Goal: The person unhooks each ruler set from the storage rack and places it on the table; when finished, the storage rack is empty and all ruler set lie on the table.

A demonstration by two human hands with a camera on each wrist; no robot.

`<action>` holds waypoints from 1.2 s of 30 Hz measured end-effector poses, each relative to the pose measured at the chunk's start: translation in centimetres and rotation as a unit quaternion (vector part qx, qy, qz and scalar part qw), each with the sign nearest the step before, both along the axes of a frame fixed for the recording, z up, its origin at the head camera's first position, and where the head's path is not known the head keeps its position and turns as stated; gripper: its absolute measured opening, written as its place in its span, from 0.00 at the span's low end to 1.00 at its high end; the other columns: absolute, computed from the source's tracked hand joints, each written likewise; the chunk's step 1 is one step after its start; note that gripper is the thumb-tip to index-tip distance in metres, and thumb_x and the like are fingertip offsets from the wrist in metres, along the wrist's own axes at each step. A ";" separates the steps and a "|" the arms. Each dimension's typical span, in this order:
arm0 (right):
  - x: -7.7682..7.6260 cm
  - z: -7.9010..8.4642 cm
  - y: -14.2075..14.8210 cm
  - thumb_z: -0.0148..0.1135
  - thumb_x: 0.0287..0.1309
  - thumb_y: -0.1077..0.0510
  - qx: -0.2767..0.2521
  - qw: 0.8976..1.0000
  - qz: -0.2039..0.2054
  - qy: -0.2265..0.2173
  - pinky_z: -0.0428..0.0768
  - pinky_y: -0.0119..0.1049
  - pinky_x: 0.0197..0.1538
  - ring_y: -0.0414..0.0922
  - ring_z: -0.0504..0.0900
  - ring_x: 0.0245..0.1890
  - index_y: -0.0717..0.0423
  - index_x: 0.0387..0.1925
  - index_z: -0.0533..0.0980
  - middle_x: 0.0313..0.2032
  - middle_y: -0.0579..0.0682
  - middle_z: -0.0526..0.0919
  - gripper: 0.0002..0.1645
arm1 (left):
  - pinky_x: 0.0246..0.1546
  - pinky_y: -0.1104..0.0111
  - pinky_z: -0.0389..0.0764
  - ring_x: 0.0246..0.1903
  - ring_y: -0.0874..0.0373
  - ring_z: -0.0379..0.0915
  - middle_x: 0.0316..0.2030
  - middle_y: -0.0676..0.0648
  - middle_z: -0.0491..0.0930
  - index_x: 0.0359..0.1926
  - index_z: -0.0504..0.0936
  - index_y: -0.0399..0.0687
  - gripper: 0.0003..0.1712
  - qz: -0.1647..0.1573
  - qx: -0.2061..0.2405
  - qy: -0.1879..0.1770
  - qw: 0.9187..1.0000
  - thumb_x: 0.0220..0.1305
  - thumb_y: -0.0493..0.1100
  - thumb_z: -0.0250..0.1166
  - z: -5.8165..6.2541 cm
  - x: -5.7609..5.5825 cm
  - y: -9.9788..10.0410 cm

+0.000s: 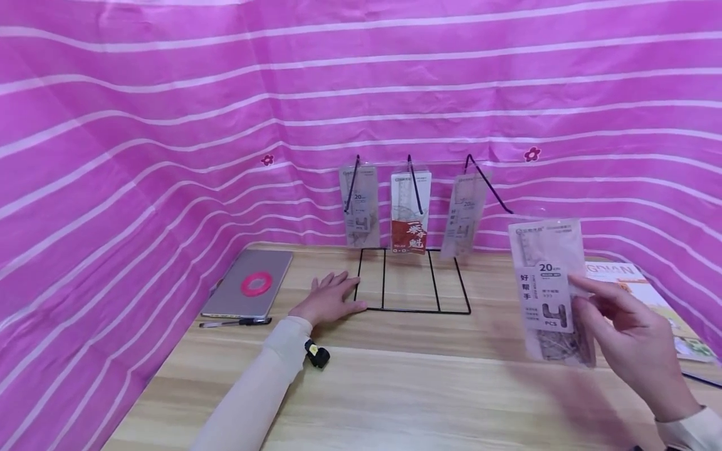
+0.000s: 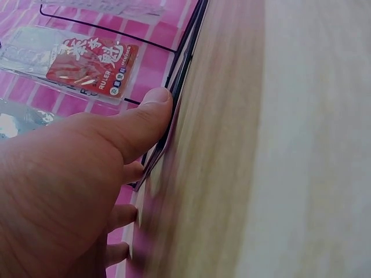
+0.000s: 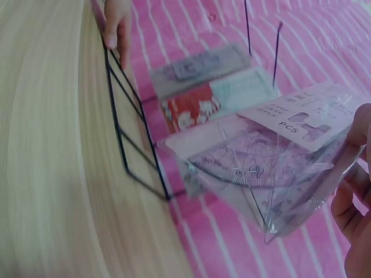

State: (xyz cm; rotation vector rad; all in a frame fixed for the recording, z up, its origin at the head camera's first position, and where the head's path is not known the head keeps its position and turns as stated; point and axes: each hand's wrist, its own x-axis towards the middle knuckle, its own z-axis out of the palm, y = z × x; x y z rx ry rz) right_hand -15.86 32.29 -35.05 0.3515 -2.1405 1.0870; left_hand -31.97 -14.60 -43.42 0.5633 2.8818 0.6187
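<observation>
My right hand pinches a clear ruler set packet by its right edge, thumb in front. In the right wrist view, a protractor shows through the plastic. The packet's top is close to the tip of the right hook of a black wire display rack. Two grey ruler packets hang on the outer hooks, and a red and white one hangs on the middle hook. My left hand rests with spread fingers at the rack base's left side, thumb against the wire.
At the left lies a grey notebook with a pink tape ring on it and a pen in front. A magazine lies at the right, partly behind my right hand. Pink striped cloth surrounds the wooden table.
</observation>
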 end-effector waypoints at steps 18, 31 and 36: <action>-8.6 -2.8 7.2 0.59 0.77 0.45 0.181 0.919 -0.015 -0.350 0.74 0.31 0.42 0.39 0.79 0.45 0.61 0.69 0.75 0.63 0.74 0.79 0.31 | 0.78 0.30 0.30 0.83 0.33 0.36 0.84 0.41 0.49 0.82 0.61 0.59 0.47 0.008 0.011 -0.005 1.000 0.71 0.72 0.60 -0.5 0.5 -0.5; -11.7 -4.4 9.2 0.59 0.71 0.60 0.220 0.899 -0.015 -0.379 0.77 0.48 0.50 0.61 0.80 0.52 0.76 0.64 0.74 0.60 0.79 0.77 0.27 | 0.78 0.31 0.28 0.84 0.34 0.34 0.85 0.43 0.46 0.83 0.59 0.60 0.48 0.001 0.012 -0.008 1.000 0.71 0.72 0.59 -0.2 0.3 0.0; -12.3 -5.0 9.3 0.59 0.71 0.58 0.241 0.889 -0.027 -0.389 0.78 0.56 0.50 0.59 0.83 0.45 0.75 0.62 0.74 0.53 0.75 0.82 0.27 | 0.78 0.31 0.28 0.84 0.34 0.33 0.85 0.43 0.46 0.83 0.59 0.60 0.47 0.000 0.012 -0.010 1.000 0.71 0.72 0.59 -0.2 0.1 0.0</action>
